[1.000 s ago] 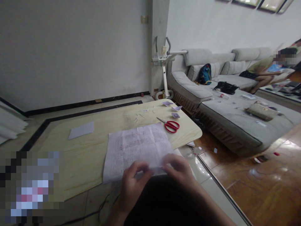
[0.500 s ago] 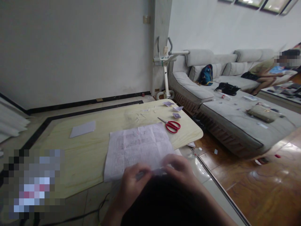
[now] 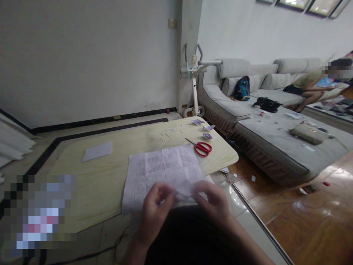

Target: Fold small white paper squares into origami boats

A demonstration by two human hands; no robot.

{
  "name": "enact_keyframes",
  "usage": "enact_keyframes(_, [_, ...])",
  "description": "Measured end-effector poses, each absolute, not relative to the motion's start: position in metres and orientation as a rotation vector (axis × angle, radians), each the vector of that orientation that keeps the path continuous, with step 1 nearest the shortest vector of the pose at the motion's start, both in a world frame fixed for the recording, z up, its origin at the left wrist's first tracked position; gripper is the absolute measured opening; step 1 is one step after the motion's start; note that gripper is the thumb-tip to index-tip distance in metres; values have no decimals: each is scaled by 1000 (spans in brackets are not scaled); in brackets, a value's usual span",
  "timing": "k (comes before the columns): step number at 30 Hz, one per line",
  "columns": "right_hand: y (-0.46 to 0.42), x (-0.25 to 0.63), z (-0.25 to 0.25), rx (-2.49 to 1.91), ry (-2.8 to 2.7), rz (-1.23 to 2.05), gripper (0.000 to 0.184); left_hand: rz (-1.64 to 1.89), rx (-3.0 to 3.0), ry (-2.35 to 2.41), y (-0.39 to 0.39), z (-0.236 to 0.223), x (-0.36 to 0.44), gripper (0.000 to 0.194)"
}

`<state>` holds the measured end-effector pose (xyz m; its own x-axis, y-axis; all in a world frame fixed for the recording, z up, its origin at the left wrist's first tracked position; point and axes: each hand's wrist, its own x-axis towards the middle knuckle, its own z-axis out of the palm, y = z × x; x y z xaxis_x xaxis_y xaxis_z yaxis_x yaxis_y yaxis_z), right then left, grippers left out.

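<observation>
Small paper piece [image 3: 184,189] is up between both hands, just off the table's near edge, in front of the printed sheet. Its exact fold is too blurred to read. Left hand [image 3: 157,206]: thumb and fingers pinched on the piece's left side. Right hand [image 3: 211,198]: same, pinched on its right side. Hands near each other, paper bridging the gap.

Printed sheet [image 3: 161,167] lies creased and open on the table [image 3: 96,187], its near part hanging past the near edge. Red-handled scissors [image 3: 203,149] lie just beyond the sheet's far right corner, tips toward the far edge, handles toward the right end. Three small folded papers [image 3: 207,136] sit apart from one another by the far right corner. Thin paper scraps [image 3: 165,134] are scattered near the far edge, left of those. Plain pale paper [image 3: 97,151] lies flat toward the left end, well apart from the sheet.

Off the table: grey sofa [image 3: 270,143] past the right end, with a blue backpack [image 3: 243,89], a black bag [image 3: 266,105] and a seated person [image 3: 306,86].
</observation>
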<state>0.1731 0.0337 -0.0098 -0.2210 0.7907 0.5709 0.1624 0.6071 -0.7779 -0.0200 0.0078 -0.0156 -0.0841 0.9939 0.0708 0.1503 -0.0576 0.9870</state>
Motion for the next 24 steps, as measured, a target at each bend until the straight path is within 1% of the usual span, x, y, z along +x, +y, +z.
enact_keyframes(4, [32, 173, -6, -717, -1775, 606, 15, 1250, 1329, 1379, 7, -14, -17, 10])
enact_keyframes(6, [32, 173, -4, -699, -1802, 626, 16, 1282, 1367, 1406, 7, -12, -20, 7])
enact_keyframes(9, [31, 173, -2, -689, -1820, 663, 16, 1276, 1267, 1378, 7, -11, -26, 7])
enact_keyframes(10, [30, 173, -2, -681, -1827, 663, 17, 1238, 1221, 1345, 7, -11, -29, 11])
enact_keyframes(13, [28, 172, -3, -637, -1863, 619, 19, 1088, 1163, 1234, 6, -12, -31, 29])
enact_keyframes(15, [26, 170, -5, -611, -1891, 579, 21, 1030, 1157, 1213, 5, -11, -28, 35])
enact_keyframes(21, [27, 166, -12, -556, -2007, 495, 28, 1047, 1114, 1270, 6, -9, -23, 34])
enact_keyframes(24, [29, 166, -14, -550, -2009, 458, 29, 1076, 1106, 1303, 8, -8, -29, 34])
